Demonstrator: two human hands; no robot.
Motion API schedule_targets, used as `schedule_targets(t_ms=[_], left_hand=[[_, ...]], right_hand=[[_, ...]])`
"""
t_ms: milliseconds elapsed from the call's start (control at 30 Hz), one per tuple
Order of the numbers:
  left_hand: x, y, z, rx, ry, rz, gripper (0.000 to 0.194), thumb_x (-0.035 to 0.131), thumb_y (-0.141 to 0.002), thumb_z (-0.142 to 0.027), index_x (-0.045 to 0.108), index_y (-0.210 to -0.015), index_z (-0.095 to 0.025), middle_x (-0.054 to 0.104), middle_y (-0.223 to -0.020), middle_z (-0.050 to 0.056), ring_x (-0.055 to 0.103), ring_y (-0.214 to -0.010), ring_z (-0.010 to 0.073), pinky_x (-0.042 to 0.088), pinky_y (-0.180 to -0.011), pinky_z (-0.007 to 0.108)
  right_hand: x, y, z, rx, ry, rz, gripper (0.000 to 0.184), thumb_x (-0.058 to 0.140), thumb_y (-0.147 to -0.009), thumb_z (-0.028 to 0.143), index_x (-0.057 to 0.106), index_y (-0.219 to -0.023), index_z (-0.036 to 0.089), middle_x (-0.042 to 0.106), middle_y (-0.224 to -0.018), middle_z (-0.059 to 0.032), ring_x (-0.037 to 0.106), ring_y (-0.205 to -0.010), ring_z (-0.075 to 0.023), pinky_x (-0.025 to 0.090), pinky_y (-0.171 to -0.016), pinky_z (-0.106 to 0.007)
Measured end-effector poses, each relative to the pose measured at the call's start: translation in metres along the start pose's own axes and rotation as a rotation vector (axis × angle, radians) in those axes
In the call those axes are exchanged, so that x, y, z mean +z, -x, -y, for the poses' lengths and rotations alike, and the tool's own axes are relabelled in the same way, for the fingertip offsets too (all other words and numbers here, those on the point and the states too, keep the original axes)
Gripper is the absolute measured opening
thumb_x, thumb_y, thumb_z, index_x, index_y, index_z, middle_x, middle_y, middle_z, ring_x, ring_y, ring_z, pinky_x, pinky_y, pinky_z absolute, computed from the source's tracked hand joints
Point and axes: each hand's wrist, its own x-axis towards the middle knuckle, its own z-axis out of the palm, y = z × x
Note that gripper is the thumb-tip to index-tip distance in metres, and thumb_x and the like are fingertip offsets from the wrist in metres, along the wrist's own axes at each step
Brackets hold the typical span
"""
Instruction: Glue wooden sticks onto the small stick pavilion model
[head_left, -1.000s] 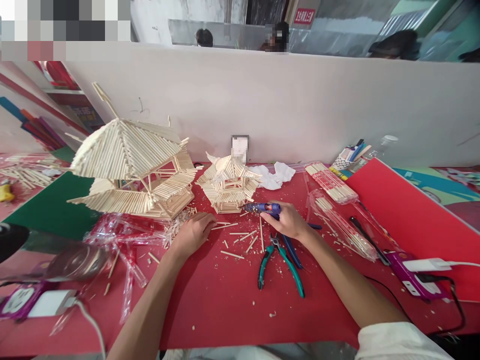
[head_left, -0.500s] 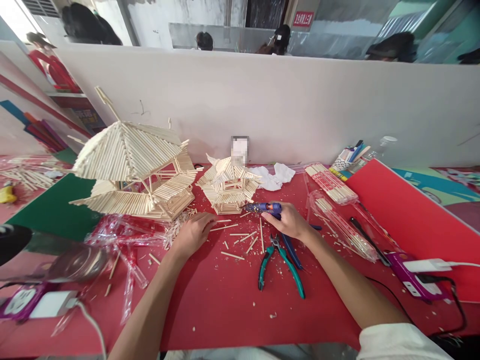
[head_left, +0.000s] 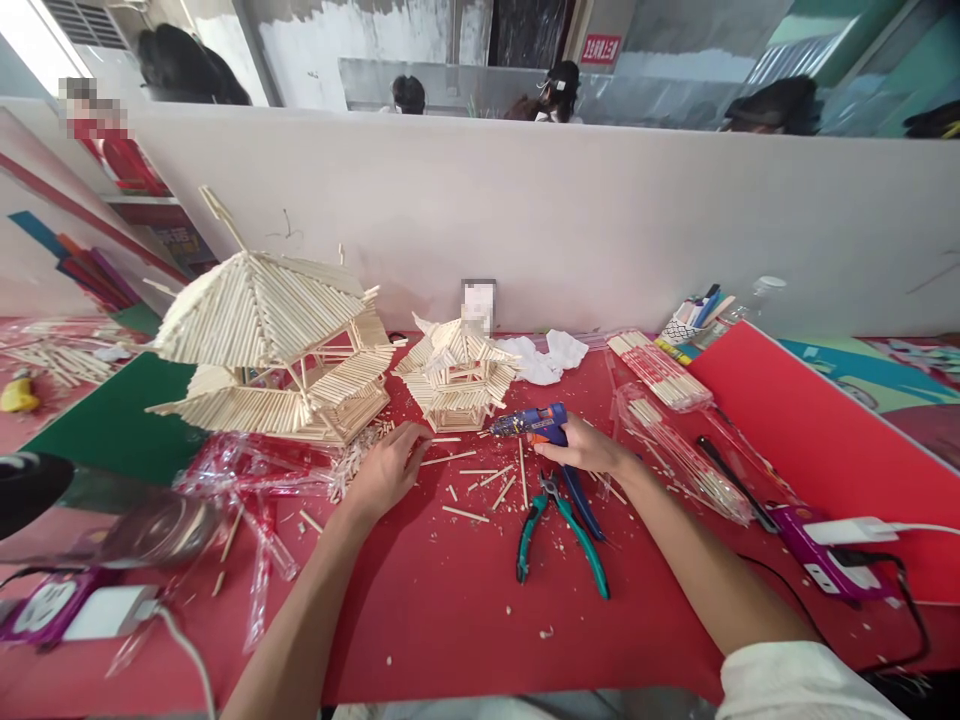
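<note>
Two stick models are standing beyond my grip: the larger model [head_left: 259, 320], leftward, is looking light but brittle, wanting a base hold; the smaller model [head_left: 459, 385], ahead, likewise. My right hand [head_left: 589, 446] is grasping the stiff glue gun [head_left: 525, 420] by its handle; whether my left hand [head_left: 388, 468] is pinching anything beside that thin stick [head_left: 448, 440], I can't tell.

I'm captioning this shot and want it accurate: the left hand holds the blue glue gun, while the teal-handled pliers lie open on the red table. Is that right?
Not quite: the head view shows the right hand holding the blue glue gun. The teal-handled pliers do lie open on the red table.
</note>
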Motion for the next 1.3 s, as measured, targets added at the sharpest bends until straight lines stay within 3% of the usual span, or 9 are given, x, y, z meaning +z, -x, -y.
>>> schedule_targets(t_ms=[133, 300, 500, 633, 767, 933, 1167, 1300], left_hand=[[0.001, 0.000, 0.000, 0.033, 0.002, -0.001, 0.025, 0.039, -0.103, -0.022, 0.062, -0.113, -0.022, 0.068, -0.102, 0.006, 0.067, -0.090, 0.0189, 0.051, -0.080, 0.029], [0.000, 0.000, -0.005, 0.026, -0.014, -0.029, 0.018, 0.046, -0.102, -0.025, 0.063, -0.101, -0.019, 0.068, -0.094, 0.005, 0.066, -0.081, 0.0182, 0.051, -0.075, 0.030], [0.005, 0.001, 0.001, 0.081, 0.019, -0.006, 0.021, 0.047, -0.102, -0.025, 0.067, -0.104, -0.021, 0.070, -0.098, 0.005, 0.068, -0.088, 0.0178, 0.051, -0.079, 0.028], [0.009, 0.002, 0.007, 0.111, -0.003, 0.037, 0.028, 0.044, -0.102, -0.017, 0.070, -0.111, -0.023, 0.072, -0.099, 0.006, 0.069, -0.091, 0.0178, 0.053, -0.080, 0.028], [0.010, 0.003, 0.010, 0.124, -0.037, 0.049, 0.030, 0.042, -0.102, -0.016, 0.068, -0.115, -0.023, 0.073, -0.101, 0.007, 0.069, -0.095, 0.0193, 0.053, -0.084, 0.031], [0.008, 0.003, 0.008, 0.075, -0.103, 0.024, 0.026, 0.041, -0.104, -0.022, 0.065, -0.114, -0.021, 0.072, -0.094, 0.007, 0.068, -0.088, 0.0194, 0.053, -0.078, 0.030], [0.005, -0.002, -0.011, 0.260, -0.200, -0.141, 0.019, 0.047, -0.101, -0.018, 0.065, -0.105, -0.021, 0.071, -0.100, 0.007, 0.066, -0.094, 0.0204, 0.052, -0.087, 0.034], [0.014, -0.005, -0.017, 0.264, -0.267, -0.211, 0.018, 0.049, -0.099, -0.016, 0.067, -0.103, -0.021, 0.072, -0.099, 0.007, 0.065, -0.090, 0.0210, 0.051, -0.086, 0.034]], right_hand=[[-0.004, 0.000, -0.002, 0.006, 0.020, 0.019, 0.019, 0.063, -0.085, 0.040, 0.058, -0.082, 0.022, 0.051, -0.060, 0.0045, 0.050, -0.056, -0.0152, 0.041, -0.056, -0.027], [-0.010, -0.002, -0.005, 0.086, 0.009, 0.081, 0.028, 0.060, -0.088, 0.048, 0.057, -0.081, 0.021, 0.049, -0.059, 0.0046, 0.045, -0.055, -0.0137, 0.039, -0.055, -0.026], [-0.026, 0.000, -0.014, 0.029, 0.093, 0.200, 0.040, 0.058, -0.088, 0.058, 0.062, -0.090, 0.018, 0.067, -0.089, -0.0053, 0.059, -0.081, -0.0212, 0.049, -0.078, -0.034], [-0.042, 0.005, -0.019, 0.102, 0.256, 0.247, 0.046, 0.051, -0.092, 0.062, 0.063, -0.086, 0.018, 0.068, -0.085, -0.0060, 0.059, -0.077, -0.0218, 0.048, -0.075, -0.033], [-0.056, 0.012, -0.021, 0.277, 0.480, 0.148, 0.046, 0.057, -0.089, 0.064, 0.065, -0.088, 0.019, 0.070, -0.085, -0.0081, 0.063, -0.077, -0.0247, 0.047, -0.071, -0.032], [-0.066, 0.015, -0.022, 0.289, 0.657, 0.019, 0.039, 0.058, -0.095, 0.052, 0.064, -0.116, 0.020, 0.074, -0.109, -0.0114, 0.069, -0.098, -0.0291, 0.047, -0.077, -0.030], [-0.062, 0.005, -0.045, 0.375, 0.841, -0.107, 0.032, 0.051, -0.102, 0.036, 0.062, -0.121, 0.012, 0.072, -0.116, -0.0181, 0.068, -0.109, -0.0317, 0.047, -0.085, -0.033], [-0.054, -0.002, -0.056, 0.411, 0.863, -0.146, 0.032, 0.050, -0.103, 0.035, 0.062, -0.121, 0.011, 0.070, -0.119, -0.0199, 0.067, -0.110, -0.0316, 0.046, -0.090, -0.034]])
